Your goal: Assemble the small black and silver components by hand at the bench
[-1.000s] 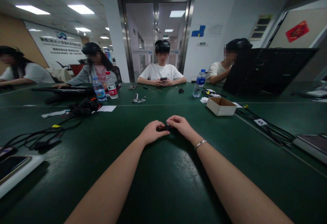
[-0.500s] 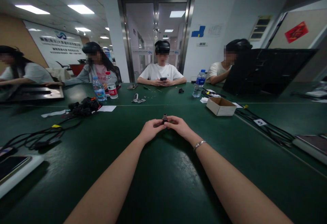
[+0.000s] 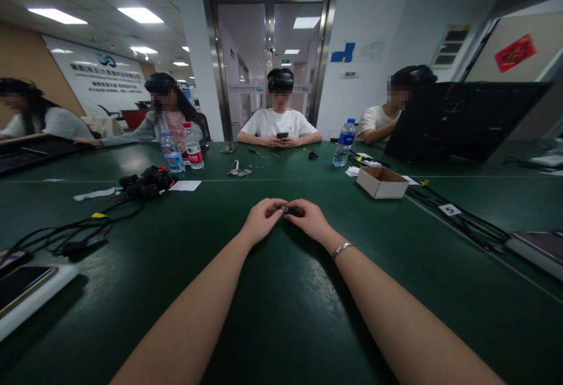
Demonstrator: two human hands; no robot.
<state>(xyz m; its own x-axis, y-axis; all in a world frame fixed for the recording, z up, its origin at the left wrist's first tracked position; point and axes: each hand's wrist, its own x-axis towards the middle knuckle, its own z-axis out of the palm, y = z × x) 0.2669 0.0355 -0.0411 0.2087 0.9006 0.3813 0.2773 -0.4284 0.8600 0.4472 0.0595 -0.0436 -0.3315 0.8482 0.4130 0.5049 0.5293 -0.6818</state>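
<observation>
Step in hand: two-handed handling. The fingers of the left hand (image 3: 259, 225) and right hand (image 3: 315, 224) grasp a small dark part with a metallic end (image 3: 285, 210) over the green desk (image 3: 281, 309). Further handling likely requires opposed fingertip support.

Exposure: dim overall. Source: bright ceiling panels (image 3: 141, 15), high beyond and left of the left hand (image 3: 263, 221). Dull glare patch on table (image 3: 281, 326), nearer the camera than the right hand (image 3: 310, 218); dark shadow along inner side of right forearm (image 3: 396, 291). Small dark item (image 3: 288, 210) between fingertips poorly resolved. Wide-angle stretch at edges, notably black panel (image 3: 466, 121) right of hands.
</observation>
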